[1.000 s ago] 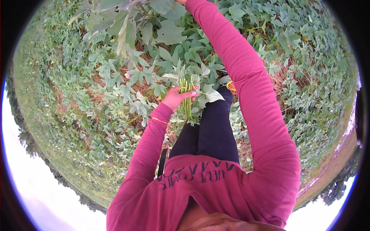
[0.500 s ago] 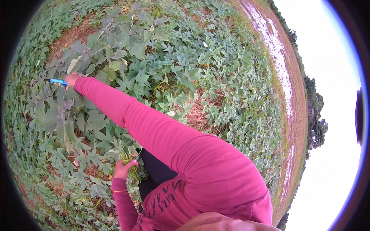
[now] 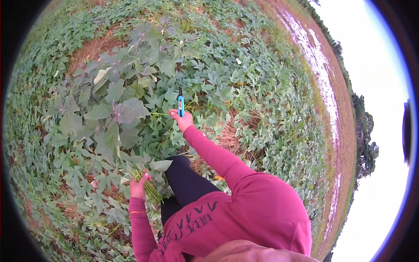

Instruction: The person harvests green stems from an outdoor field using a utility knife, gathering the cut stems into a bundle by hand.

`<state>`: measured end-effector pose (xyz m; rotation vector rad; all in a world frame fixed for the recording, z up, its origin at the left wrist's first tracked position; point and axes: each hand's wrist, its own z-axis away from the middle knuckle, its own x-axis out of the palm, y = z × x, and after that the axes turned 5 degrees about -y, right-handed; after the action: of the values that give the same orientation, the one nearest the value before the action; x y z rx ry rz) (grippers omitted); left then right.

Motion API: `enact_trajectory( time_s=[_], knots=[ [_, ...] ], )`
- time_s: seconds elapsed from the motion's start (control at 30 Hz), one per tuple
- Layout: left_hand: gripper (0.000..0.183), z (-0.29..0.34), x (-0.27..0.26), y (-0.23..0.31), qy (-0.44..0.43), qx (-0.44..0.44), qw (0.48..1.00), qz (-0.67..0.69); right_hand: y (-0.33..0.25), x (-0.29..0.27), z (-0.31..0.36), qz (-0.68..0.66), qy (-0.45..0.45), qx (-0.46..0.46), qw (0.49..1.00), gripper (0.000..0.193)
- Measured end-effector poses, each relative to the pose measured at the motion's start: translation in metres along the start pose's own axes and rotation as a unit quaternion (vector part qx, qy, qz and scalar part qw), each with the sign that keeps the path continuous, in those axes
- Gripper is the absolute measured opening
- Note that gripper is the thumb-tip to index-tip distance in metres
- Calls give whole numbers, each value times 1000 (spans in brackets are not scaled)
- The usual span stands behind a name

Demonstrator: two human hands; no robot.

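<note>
My right hand (image 3: 183, 121) is closed around a blue utility knife (image 3: 180, 105), its dark tip pointing away from me. A thin green stem (image 3: 159, 114) runs left from the same fingers toward the broad grey-green leaves (image 3: 131, 113) of a taller plant. Whether the stem is still attached there, I cannot tell. Lower and to the left, my left hand (image 3: 138, 187) grips a bunch of green leafy stems (image 3: 151, 191), with the cut-looking stalks pointing toward my legs. Some leaves at the bunch's other end blend into the plants behind.
Low, lobed green vines (image 3: 270, 109) cover the ground around me. Patches of dry straw (image 3: 229, 139) show between them. My bent knee (image 3: 181, 168) sits between my arms. A wet, muddy strip (image 3: 318, 65) runs along the right, with trees (image 3: 365, 135) beyond.
My right hand has come back from the far left with the knife, moving right and nearer, and a stem now shows at its fingers. My left hand keeps its bunch, almost in place.
</note>
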<state>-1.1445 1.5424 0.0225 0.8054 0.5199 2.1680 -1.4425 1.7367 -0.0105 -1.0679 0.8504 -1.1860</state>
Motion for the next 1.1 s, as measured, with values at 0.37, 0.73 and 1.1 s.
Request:
enact_trajectory(
  time_s=[0.37,0.73,1.1],
  knots=[
    [27,5,42,55,-32,6,999,38,-70,67,235,306,-378,-352,800,42],
    [28,126,-63,28,23,-50,998,-26,-73,32,193,571,-366,23,734,53],
    [26,229,-94,-8,74,24,996,-36,-35,122,227,650,-376,-51,658,30]
  ],
)
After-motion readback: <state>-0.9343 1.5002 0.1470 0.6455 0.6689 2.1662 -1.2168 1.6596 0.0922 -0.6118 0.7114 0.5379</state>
